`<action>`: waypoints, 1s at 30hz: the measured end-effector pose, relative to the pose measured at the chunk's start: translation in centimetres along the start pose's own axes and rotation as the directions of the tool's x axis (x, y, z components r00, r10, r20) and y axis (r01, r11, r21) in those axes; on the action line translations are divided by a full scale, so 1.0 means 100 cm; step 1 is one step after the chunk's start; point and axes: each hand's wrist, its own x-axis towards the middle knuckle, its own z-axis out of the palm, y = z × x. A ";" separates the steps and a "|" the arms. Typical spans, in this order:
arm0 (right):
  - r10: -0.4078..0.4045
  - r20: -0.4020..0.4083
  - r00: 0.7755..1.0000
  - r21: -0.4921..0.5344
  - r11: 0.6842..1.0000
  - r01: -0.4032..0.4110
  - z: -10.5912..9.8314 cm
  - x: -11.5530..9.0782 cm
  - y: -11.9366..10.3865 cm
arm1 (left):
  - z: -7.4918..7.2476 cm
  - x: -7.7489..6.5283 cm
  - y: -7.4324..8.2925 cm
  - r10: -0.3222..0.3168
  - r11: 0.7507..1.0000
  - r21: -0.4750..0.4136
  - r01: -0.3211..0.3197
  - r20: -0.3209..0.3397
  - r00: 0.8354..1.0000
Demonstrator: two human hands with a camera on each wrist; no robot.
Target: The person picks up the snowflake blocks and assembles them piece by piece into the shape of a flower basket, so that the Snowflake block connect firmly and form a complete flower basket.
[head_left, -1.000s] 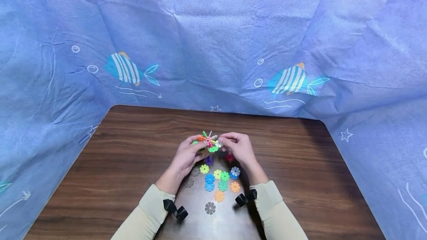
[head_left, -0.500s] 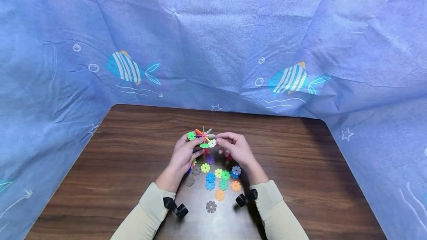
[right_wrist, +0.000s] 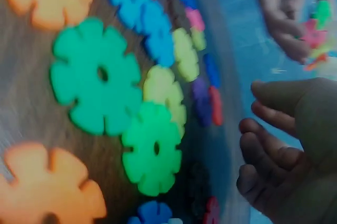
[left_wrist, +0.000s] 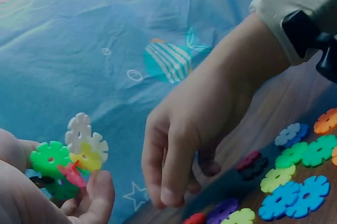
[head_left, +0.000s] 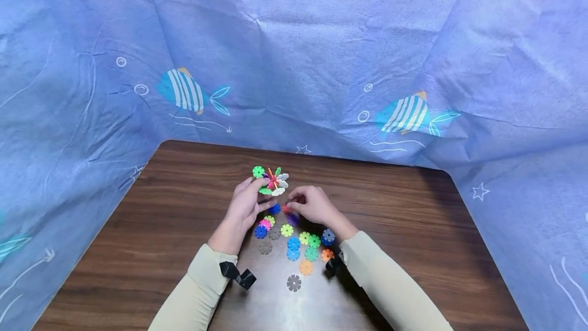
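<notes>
My left hand (head_left: pixel 243 204) pinches a cluster of joined plastic snowflake discs (head_left: pixel 272 182) above the table. Pink sits at the cluster's middle, with green, white, yellow and orange discs fanning outward; fingers cover part of it in the left wrist view. My right hand (head_left: pixel 313 204) hovers over the loose discs, fingers bent loosely downward. Nothing shows between its fingers in the right wrist view, where thumb and fingertips stand apart. Nearest to it in the head view are a red disc (head_left: pixel 286 208) and a purple disc (head_left: pixel 293 219).
Several loose discs lie on the brown wooden table (head_left: pixel 193 188) between the forearms, among them a green disc (right_wrist: pixel 97 77), an orange disc (head_left: pixel 305 268) and a grey disc (head_left: pixel 294 283). A blue fish-print cloth (head_left: pixel 294 65) hangs behind the table.
My right hand has left the cluster's white disc and come down left toward the red disc. My left hand has shifted left and slightly up with the cluster. The head view has shifted slightly.
</notes>
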 end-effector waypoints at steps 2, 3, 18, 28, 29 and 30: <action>-0.018 0.029 0.999 -0.030 0.999 0.018 0.004 0.008 0.001 | -0.002 0.000 0.002 0.011 1.000 0.000 -0.011 0.018 1.000; -0.027 0.044 0.999 -0.046 0.999 0.029 0.007 0.012 0.001 | -0.003 0.001 0.002 0.016 1.000 -0.004 -0.016 0.022 1.000; -0.047 0.029 0.998 -0.160 0.986 0.051 0.025 0.026 0.001 | -0.008 0.001 0.005 0.042 0.999 -0.016 -0.042 0.030 0.999; 0.040 -0.009 0.999 0.013 0.999 -0.040 0.014 0.022 0.005 | -0.009 0.005 0.003 0.053 0.998 -0.016 -0.053 -0.008 0.999; 0.044 -0.018 0.999 0.042 0.998 -0.043 0.012 0.020 0.006 | -0.008 0.005 0.002 0.051 0.998 -0.024 -0.051 -0.011 0.999; 0.045 -0.030 0.999 0.081 0.996 -0.043 0.009 0.019 0.006 | -0.008 0.005 0.001 0.052 0.998 -0.026 -0.053 -0.013 0.999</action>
